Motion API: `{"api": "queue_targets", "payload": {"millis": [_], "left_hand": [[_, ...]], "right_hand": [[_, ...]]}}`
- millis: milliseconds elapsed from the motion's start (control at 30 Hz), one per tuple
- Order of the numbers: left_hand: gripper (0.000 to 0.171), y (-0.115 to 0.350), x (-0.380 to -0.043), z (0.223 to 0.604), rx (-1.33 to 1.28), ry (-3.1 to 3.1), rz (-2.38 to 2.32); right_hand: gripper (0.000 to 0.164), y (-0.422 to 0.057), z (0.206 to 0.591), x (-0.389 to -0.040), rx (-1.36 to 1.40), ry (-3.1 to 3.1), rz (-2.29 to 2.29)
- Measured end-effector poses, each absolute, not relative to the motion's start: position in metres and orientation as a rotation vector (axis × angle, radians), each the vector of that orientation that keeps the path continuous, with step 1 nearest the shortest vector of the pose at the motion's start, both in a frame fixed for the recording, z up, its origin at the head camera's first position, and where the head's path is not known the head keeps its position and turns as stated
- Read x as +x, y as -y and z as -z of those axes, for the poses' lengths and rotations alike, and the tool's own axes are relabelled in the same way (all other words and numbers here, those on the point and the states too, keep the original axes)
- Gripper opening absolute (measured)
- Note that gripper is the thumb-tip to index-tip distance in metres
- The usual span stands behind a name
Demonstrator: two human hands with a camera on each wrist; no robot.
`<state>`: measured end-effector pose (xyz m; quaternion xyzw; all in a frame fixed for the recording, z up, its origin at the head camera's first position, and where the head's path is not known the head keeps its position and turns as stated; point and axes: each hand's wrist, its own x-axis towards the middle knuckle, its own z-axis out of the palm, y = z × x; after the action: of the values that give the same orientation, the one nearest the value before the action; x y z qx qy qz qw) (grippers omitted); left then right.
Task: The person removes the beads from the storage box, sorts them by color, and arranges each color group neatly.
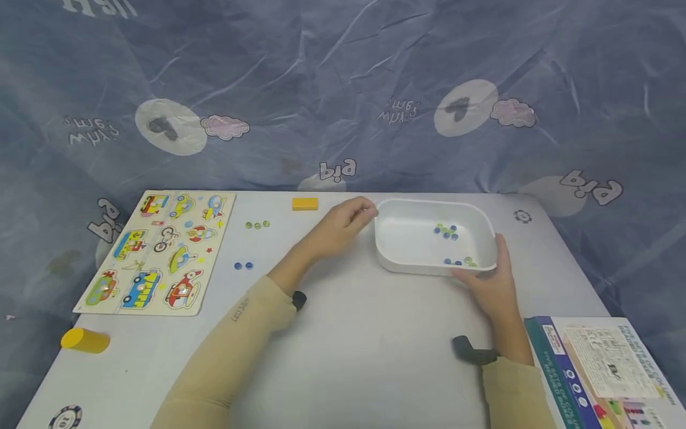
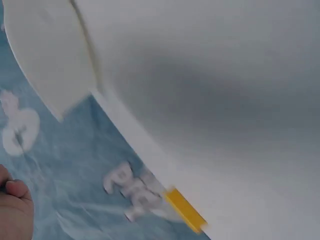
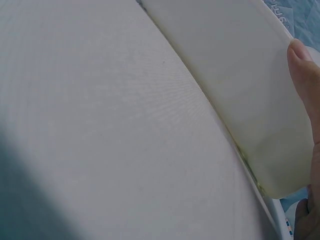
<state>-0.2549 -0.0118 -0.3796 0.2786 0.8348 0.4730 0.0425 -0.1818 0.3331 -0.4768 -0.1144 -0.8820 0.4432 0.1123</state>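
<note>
A white plastic tub [image 1: 412, 262] with rounded corners stands at the back right of the table. Inside lie several blue and green glass beads [image 1: 446, 232], some in a cluster and some along the front wall. My right hand [image 1: 495, 283] grips the tub's front right corner, thumb at the front rim; the thumb also shows on the tub wall [image 3: 250, 100] in the right wrist view. Beside the tub's left rim is my left hand [image 1: 343, 226], fingers curled and fingertips close to the rim. I cannot tell whether anything small is between them.
Three green beads [image 1: 258, 225] and two blue beads [image 1: 243, 266] lie left of my left forearm. A yellow block [image 1: 305, 204] sits at the back edge. A picture puzzle board [image 1: 161, 256] and yellow cylinder [image 1: 86, 341] are at left, boxes [image 1: 605, 369] at front right.
</note>
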Motion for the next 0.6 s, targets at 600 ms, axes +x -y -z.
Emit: {"api": "queue_targets", "payload": {"millis": [600], "left_hand": [[0.025, 0.147, -0.264, 0.427, -0.004, -2.949, -1.045]], "right_hand": [[0.117, -0.329, 0.474, -0.181, -0.301, 2.570, -1.323]]}}
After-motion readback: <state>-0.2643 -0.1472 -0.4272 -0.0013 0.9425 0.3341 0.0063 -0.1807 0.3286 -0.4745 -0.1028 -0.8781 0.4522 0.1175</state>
